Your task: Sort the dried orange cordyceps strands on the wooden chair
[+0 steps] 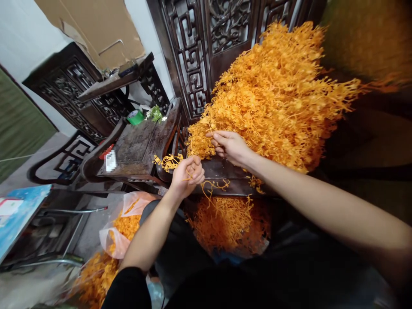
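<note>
A large heap of orange branching strands (273, 98) lies on a dark carved wooden bench (225, 171). My left hand (189, 174) is closed around orange sprigs; one branched end sticks out to its left and thin stems hang to its right. At the heap's lower left edge, my right hand (225, 145) pinches a thin orange stem between thumb and fingers. The two hands are apart, the right one slightly higher. Below the bench edge, more orange strands (225, 219) fill a spot in front of my lap.
To the left stands a wooden chair (131, 146) bearing green tape (135, 117) and a small green-and-white sprig (156, 114). Pinkish plastic bags (114, 242) with orange pieces sit on the floor at lower left. A blue-topped table (28, 210) is at the far left.
</note>
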A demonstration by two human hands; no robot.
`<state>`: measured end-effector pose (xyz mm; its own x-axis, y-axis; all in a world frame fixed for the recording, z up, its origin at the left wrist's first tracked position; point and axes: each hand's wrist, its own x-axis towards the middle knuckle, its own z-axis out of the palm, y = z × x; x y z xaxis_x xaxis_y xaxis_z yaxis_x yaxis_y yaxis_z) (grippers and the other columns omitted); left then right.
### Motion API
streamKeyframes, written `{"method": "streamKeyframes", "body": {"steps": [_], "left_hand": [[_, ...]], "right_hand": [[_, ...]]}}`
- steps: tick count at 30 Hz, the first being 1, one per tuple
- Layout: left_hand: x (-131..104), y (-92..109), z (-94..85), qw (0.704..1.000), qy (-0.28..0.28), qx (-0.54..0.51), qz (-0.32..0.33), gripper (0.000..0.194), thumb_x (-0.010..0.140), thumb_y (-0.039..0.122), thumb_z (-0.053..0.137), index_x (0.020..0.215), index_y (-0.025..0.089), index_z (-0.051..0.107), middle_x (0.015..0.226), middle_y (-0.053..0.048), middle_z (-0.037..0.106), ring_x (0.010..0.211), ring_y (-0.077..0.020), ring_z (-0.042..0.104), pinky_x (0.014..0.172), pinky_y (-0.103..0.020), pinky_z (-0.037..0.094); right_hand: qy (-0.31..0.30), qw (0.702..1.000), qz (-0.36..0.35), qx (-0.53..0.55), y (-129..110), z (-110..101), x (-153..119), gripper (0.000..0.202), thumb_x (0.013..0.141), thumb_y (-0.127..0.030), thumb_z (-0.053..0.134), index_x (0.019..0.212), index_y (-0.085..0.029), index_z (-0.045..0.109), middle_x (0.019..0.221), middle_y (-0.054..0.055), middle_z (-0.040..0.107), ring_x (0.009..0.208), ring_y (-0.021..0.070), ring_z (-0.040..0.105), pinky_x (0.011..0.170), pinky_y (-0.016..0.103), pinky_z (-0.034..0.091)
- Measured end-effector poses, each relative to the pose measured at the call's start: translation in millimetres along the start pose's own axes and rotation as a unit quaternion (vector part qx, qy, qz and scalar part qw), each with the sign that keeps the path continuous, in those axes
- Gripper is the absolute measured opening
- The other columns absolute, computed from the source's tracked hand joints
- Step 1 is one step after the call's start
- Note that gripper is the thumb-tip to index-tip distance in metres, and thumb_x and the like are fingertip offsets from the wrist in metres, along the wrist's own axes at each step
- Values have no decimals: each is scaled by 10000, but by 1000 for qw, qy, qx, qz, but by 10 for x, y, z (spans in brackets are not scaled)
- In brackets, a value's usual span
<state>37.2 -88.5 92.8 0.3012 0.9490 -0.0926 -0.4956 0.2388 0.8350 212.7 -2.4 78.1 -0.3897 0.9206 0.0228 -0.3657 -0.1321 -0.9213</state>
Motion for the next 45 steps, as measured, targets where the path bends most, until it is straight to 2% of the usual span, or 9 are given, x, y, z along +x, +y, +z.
{"method": "streamKeyframes", "body": {"steps": [5, 9, 20, 22, 27, 29, 33, 40, 45], "left_hand": [[102, -87, -18, 982, 110, 105, 109, 367, 954, 512, 614, 940, 146, 638, 499, 90, 399, 356, -35, 241, 386, -192, 139], [142, -164, 23, 964, 155, 159, 146, 523, 809, 637, 764, 921, 144, 632, 523, 109, 361, 416, -25, 285, 408, -168, 203], [304, 70, -22, 928, 308, 47, 203, 444, 734, 418, 882, 709, 165, 519, 501, 125, 286, 405, -14, 232, 414, -174, 146], [288, 87, -4, 938, 269, 56, 211, 458, 721, 441, 891, 720, 166, 525, 514, 121, 298, 411, -13, 227, 417, -175, 135], [135, -87, 131, 973, 125, 116, 158, 465, 758, 474, 867, 726, 160, 527, 578, 96, 352, 441, -6, 244, 432, -165, 140], [117, -145, 167, 974, 106, 135, 145, 469, 781, 505, 843, 733, 165, 523, 577, 99, 324, 443, -11, 235, 434, -166, 144], [150, -165, 240, 979, 61, 157, 114, 490, 804, 543, 808, 719, 167, 506, 591, 91, 321, 447, -15, 208, 429, -179, 142], [-1, -116, 305, 981, -69, 168, 62, 483, 912, 421, 705, 613, 180, 411, 511, 90, 245, 441, -40, 241, 453, -212, 187], [30, -67, 196, 983, -59, 174, 18, 502, 854, 470, 755, 623, 181, 416, 512, 94, 271, 432, -30, 210, 443, -212, 125]], "right_hand": [[-56, 968, -96, -227, -17, 102, -142, 290, 948, -451, 609, 968, -171, 683, 680, -25, 537, 597, 120, 468, 561, 276, 350], [-78, 921, -132, -359, 59, 184, -246, 334, 988, -368, 542, 1227, -139, 590, 791, 35, 677, 721, 178, 614, 704, 332, 475], [-222, 792, -255, -509, 56, 488, -710, 616, 1036, -235, 351, 1619, -37, 325, 928, 134, 755, 709, 203, 650, 691, 333, 500], [-228, 806, -270, -475, -9, 445, -735, 593, 1037, -229, 345, 1607, -66, 372, 866, 87, 740, 692, 181, 634, 706, 321, 516], [57, 889, -207, -406, -290, 174, -524, 549, 1050, -462, 440, 1471, -133, 569, 1146, 132, 747, 929, 227, 686, 889, 414, 537], [50, 899, -191, -391, -342, 142, -501, 494, 1006, -529, 527, 1292, -155, 674, 1225, 131, 732, 1035, 248, 679, 920, 416, 524], [17, 889, -188, -418, -311, 177, -505, 349, 971, -506, 590, 865, -182, 667, 823, 58, 718, 745, 193, 627, 725, 351, 475], [228, 935, -165, -215, -543, -329, -99, 354, 1022, -553, 479, 929, -218, 542, 792, 49, 662, 489, 96, 437, 510, 293, 328], [42, 939, -160, -301, -594, -255, -292, 381, 1007, -507, 538, 1223, -222, 670, 921, 50, 719, 632, 141, 599, 579, 309, 435]]}}
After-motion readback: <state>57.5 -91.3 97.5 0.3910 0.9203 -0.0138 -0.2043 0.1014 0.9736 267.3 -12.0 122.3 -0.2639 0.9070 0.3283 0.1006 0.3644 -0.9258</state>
